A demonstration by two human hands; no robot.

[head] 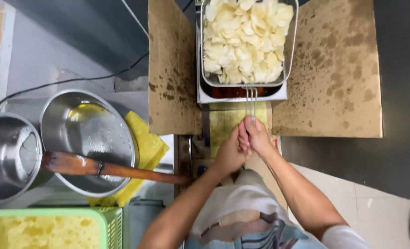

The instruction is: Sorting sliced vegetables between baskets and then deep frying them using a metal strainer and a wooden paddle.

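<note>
1. Fryer basket (244, 44), wire, heaped with pale chips, sits on the metal fryer (205, 94), straight ahead of the grip.
2. Its handle (250, 99) runs back into both hands.
3. Right hand (258, 136) and left hand (230, 154) clasp the handle end together, fingers wrapped.
4. Oil-spotted cardboard (334, 69) flanks the fryer.
5. Steel bowls (87, 138) and a wooden handle (112, 169) lie well left.

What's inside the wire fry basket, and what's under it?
The wire basket is heaped with pale chips. Under it sits the metal fryer, showing a dark reddish strip at its near edge; the chips cover the rest. Both hands grip the handle.
</note>
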